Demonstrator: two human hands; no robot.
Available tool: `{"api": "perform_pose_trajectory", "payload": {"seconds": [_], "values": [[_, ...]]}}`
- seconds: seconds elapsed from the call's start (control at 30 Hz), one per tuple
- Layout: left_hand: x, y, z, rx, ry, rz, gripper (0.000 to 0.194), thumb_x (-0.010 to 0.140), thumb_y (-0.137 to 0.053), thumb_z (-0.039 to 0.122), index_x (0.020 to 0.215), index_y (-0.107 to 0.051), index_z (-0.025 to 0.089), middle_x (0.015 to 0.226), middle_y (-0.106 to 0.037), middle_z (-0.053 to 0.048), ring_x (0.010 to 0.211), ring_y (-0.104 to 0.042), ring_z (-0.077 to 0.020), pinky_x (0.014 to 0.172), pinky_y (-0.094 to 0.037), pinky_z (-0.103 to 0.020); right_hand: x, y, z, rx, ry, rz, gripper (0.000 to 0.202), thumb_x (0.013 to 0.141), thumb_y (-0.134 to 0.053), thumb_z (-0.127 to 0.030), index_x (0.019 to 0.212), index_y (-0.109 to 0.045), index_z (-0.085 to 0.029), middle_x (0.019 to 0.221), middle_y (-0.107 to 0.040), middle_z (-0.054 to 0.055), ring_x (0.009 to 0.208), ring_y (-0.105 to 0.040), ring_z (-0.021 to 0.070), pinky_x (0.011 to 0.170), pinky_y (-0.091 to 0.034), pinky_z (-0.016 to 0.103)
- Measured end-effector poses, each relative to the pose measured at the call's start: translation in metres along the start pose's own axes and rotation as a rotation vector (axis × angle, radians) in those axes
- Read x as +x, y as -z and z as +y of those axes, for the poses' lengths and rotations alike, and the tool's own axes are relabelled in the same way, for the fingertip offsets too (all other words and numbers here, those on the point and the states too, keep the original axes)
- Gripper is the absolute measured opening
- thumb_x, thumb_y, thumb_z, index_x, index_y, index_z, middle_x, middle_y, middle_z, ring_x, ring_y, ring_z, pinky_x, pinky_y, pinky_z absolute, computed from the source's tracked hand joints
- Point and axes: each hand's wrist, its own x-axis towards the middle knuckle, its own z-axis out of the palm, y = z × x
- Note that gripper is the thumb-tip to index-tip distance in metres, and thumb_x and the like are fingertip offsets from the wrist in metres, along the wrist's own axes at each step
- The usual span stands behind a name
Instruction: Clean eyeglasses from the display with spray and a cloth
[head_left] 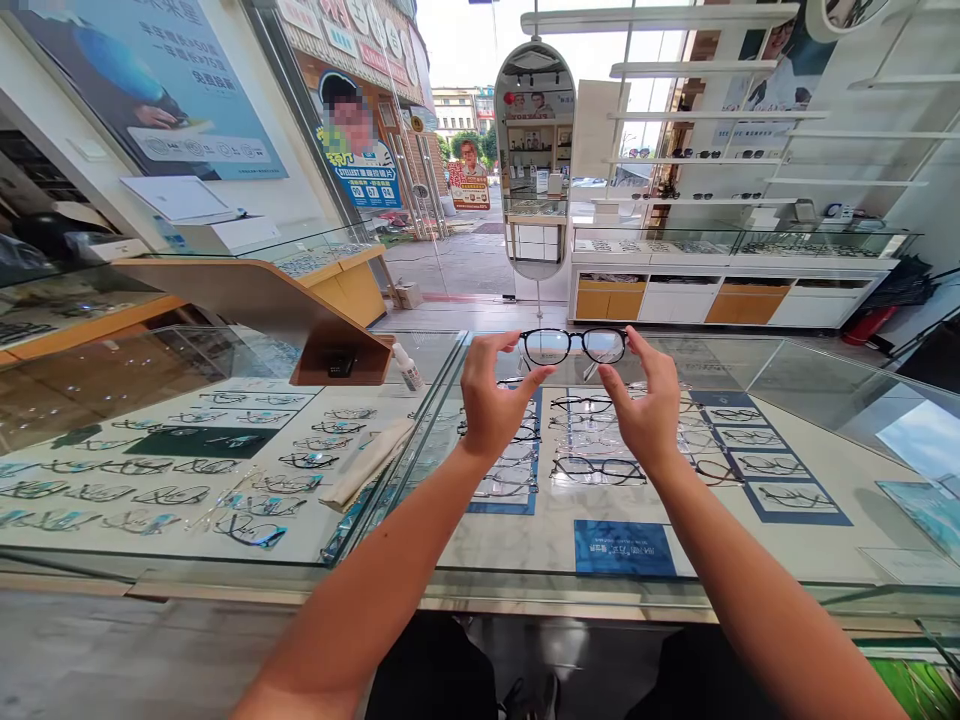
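Observation:
A pair of dark-rimmed eyeglasses (576,335) is held up level above the glass display counter (517,590), its front toward me. My left hand (499,395) pinches the left end of the frame between thumb and fingers. At the right end, my right hand (646,400) grips it in the same way. Both lenses look clear, and the temples are mostly hidden behind the front. Below the hands, rows of eyeglasses (598,470) lie under the glass, some on blue and white cards.
Left of my arms, a folded beige cloth (371,465) and a small white spray bottle (407,368) rest on the counter. A brown wooden stand (300,320) rises behind them. Farther back are an oval mirror (535,160) and shelves (697,160) with eyewear.

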Motion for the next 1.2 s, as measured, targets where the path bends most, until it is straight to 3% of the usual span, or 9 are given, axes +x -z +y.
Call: {"api": "perform_pose_trajectory", "payload": {"seconds": [1.2], "values": [[-0.0027,-0.0012,0.001,0.039,-0.046,-0.001,0.054,0.087,-0.089,0.049,0.128,-0.065,0.023,0.116,-0.074,-0.009,0.111,-0.072,-0.0263,0.096,-0.06,-0.045,-0.0033,-0.0035,0.0062,-0.02,0.005,0.004,0.059,0.1,-0.069,-0.053,0.151,-0.059,-0.026,0.132,-0.073,0.015,0.123,-0.067,0.0339,0.103,-0.055,0.058]]}}
